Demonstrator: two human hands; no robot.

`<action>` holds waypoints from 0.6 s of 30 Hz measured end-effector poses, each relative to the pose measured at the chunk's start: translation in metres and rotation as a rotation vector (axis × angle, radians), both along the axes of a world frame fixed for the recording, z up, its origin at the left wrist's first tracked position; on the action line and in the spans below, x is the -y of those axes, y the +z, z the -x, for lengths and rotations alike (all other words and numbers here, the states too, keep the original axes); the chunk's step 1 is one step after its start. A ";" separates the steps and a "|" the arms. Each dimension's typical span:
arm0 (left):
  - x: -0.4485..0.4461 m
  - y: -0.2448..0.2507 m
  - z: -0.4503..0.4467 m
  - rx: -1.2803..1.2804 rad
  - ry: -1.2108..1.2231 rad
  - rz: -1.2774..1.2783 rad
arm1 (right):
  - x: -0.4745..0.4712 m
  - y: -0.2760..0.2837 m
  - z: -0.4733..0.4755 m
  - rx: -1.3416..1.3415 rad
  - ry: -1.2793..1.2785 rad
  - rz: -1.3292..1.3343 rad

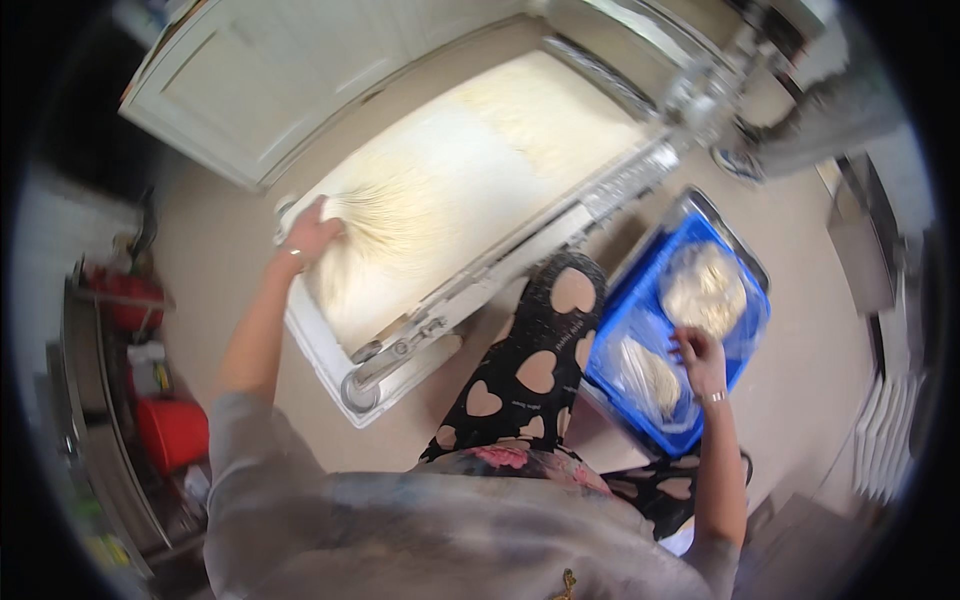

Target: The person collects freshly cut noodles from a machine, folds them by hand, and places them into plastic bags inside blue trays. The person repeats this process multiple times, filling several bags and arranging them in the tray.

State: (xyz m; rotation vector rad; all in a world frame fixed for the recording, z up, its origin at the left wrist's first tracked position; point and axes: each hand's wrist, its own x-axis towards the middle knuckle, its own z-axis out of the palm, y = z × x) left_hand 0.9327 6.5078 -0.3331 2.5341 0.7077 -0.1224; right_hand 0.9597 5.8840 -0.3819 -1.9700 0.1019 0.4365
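Note:
Fine, pale noodle strands (382,217) fan out over the white surface of a long machine bed. My left hand (313,234) is at the bed's far left end, its fingers closed on the gathered end of the strands. To my right stands a blue plastic crate (626,307) with clear plastic bags in it. One bag (703,289) holds a rounded pale mass, and the nearer bag (649,379) holds a pale bundle. My right hand (697,356) hovers over the crate between the two bags, fingers bent; whether it touches a bag cannot be told.
A dusty metal rail (517,247) runs along the bed's near side. White cabinets (255,90) stand beyond the bed. Red containers (174,433) are on a shelf at left. At upper right are another person's leg and shoe (739,161). Folded white racks (887,435) stand far right.

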 end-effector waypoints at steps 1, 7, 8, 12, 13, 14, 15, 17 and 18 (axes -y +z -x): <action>0.010 0.017 -0.007 0.003 -0.049 -0.039 | -0.011 0.007 -0.007 -0.030 -0.025 0.051; 0.178 0.154 -0.052 -0.049 -0.839 0.064 | -0.085 0.081 -0.037 0.567 0.442 -0.155; 0.217 0.166 -0.059 -0.007 -0.962 0.084 | -0.095 0.093 -0.037 0.602 0.432 -0.171; 0.347 0.170 -0.081 0.165 -1.321 0.482 | -0.084 0.111 -0.041 0.906 0.388 -0.291; 0.371 0.163 -0.095 0.105 -1.391 0.487 | -0.067 0.105 -0.039 0.753 0.409 -0.115; 0.398 0.147 -0.105 0.087 -1.390 0.605 | -0.049 0.096 -0.038 0.632 0.347 -0.040; 0.430 0.121 -0.115 0.051 -1.324 0.809 | -0.020 0.085 -0.034 0.503 0.290 -0.008; 0.491 0.062 -0.128 -0.132 -1.121 1.213 | 0.046 0.065 -0.005 0.154 0.128 -0.127; 0.520 0.032 -0.140 -0.232 -1.188 1.111 | 0.070 0.054 0.009 0.045 0.010 -0.418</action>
